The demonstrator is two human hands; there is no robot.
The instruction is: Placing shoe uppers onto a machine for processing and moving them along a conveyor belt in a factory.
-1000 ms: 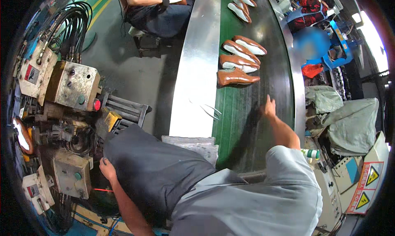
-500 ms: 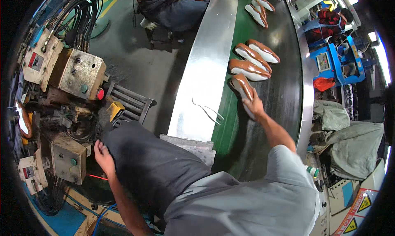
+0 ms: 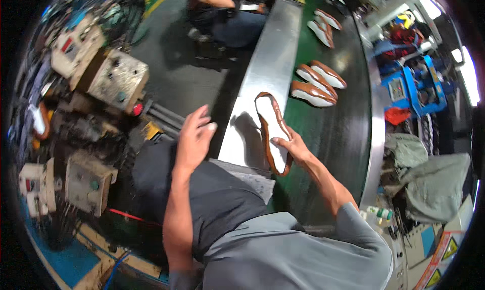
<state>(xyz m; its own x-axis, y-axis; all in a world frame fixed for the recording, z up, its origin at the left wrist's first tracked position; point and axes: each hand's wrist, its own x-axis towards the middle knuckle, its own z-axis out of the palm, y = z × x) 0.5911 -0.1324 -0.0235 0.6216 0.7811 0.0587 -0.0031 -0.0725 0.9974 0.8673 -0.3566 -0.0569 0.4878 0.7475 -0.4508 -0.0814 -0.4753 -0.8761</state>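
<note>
My right hand (image 3: 297, 149) grips a brown shoe upper with a white sole face (image 3: 271, 128), lifted above the steel edge of the conveyor (image 3: 262, 82). My left hand (image 3: 193, 137) hovers open over my dark-trousered knee, fingers spread, a short way left of the shoe. Two more brown and white shoe pieces (image 3: 316, 82) lie side by side on the green belt (image 3: 343, 133) just beyond the held one.
Further shoe pieces (image 3: 323, 24) lie up the belt. Another person sits (image 3: 227, 12) at the belt's far left side. Grey control boxes and cables (image 3: 113, 77) crowd the left. A blue machine (image 3: 409, 82) and grey sacks (image 3: 434, 184) stand to the right.
My right hand took a shoe piece off the belt and drew it back toward me. My left hand rose from beside my knee toward the shoe.
</note>
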